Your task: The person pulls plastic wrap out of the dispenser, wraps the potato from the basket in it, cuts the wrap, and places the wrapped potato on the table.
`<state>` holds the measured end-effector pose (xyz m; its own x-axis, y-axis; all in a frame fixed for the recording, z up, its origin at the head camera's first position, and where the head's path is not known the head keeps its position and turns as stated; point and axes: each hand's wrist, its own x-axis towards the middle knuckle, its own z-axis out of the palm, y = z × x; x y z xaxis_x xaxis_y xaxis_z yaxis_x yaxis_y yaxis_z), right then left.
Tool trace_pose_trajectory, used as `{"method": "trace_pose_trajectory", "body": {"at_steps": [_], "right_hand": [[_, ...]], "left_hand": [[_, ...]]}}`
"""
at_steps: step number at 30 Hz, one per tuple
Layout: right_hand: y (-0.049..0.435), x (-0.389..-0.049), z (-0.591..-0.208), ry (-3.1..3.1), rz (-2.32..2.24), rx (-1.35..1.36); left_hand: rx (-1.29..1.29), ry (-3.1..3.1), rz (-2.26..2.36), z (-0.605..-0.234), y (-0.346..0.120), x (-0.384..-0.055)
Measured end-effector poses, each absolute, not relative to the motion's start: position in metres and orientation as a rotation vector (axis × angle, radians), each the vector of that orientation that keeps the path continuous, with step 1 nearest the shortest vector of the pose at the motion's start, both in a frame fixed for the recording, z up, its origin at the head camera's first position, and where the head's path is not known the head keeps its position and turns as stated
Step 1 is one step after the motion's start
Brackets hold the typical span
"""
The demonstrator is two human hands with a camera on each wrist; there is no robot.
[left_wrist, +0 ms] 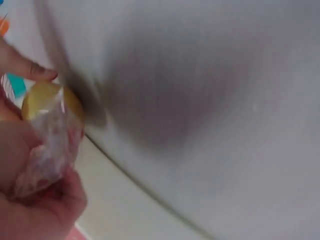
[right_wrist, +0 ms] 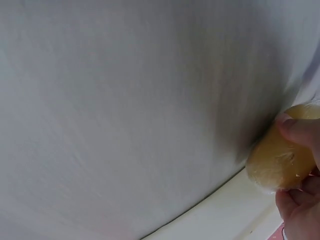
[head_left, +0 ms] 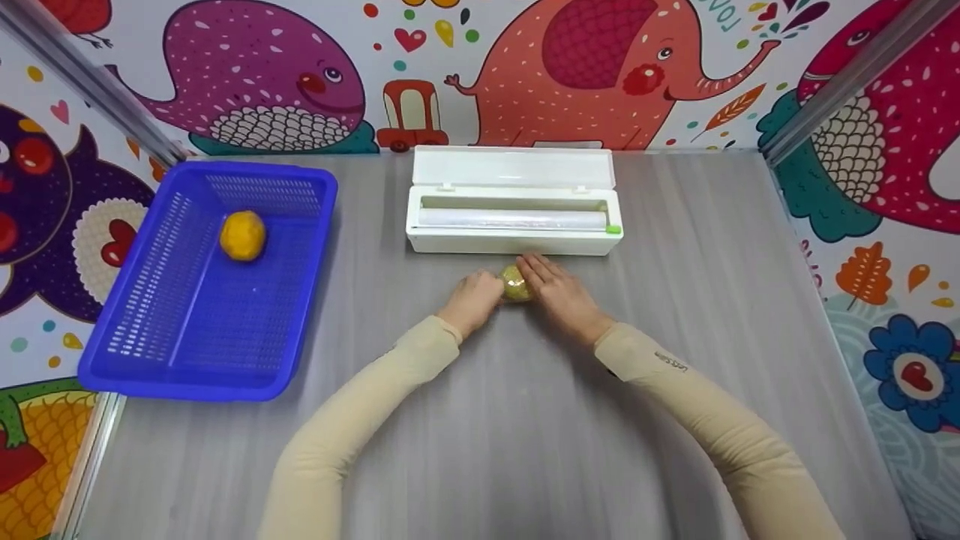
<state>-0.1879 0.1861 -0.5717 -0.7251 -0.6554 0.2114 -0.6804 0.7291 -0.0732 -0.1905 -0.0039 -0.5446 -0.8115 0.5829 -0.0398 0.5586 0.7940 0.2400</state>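
Observation:
A round yellow fruit (head_left: 516,283) in clear cling film sits between both hands, just in front of the white wrap box. My left hand (head_left: 475,298) is at its left side. In the left wrist view its fingers (left_wrist: 72,197) pinch the bunched film (left_wrist: 50,145) that trails from the fruit. My right hand (head_left: 562,295) holds the fruit from the right, fingers laid along it. The right wrist view has the thumb (right_wrist: 297,130) pressed on the wrapped fruit (right_wrist: 280,157), with fingertips at its other end.
The white cling film box (head_left: 516,241) stands at the back with its lid raised and a film roll (head_left: 510,218) inside. At the left is a blue basket (head_left: 217,390) holding another yellow fruit (head_left: 243,235). Printed panels (head_left: 420,60) border the grey table (head_left: 510,450).

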Motion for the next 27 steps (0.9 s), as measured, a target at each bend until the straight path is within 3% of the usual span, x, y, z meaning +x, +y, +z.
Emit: {"method": "trace_pose_trajectory", "body": {"at_steps": [9,14,18,22,27], "right_hand": [[0.192,-0.193,-0.572,-2.807,0.461,1.184],[0.204,-0.195,-0.566,-2.917,0.966,1.224],[0.208,-0.194,-0.562,-2.911,1.465,1.031],[0.205,-0.192,-0.567,-2.809,1.601,0.806],[0.195,-0.182,-0.545,-2.814,1.765,0.539]], "left_hand": [[1.619,3.05,-0.471,-0.548,-0.004,-0.179],[1.827,2.973,-0.651,-0.547,0.0,-0.174],[1.921,2.892,-0.804,-0.548,0.004,-0.166],[1.952,2.828,-0.877,-0.548,0.009,-0.159],[1.945,2.86,-0.831,-0.544,0.013,-0.158]]}}
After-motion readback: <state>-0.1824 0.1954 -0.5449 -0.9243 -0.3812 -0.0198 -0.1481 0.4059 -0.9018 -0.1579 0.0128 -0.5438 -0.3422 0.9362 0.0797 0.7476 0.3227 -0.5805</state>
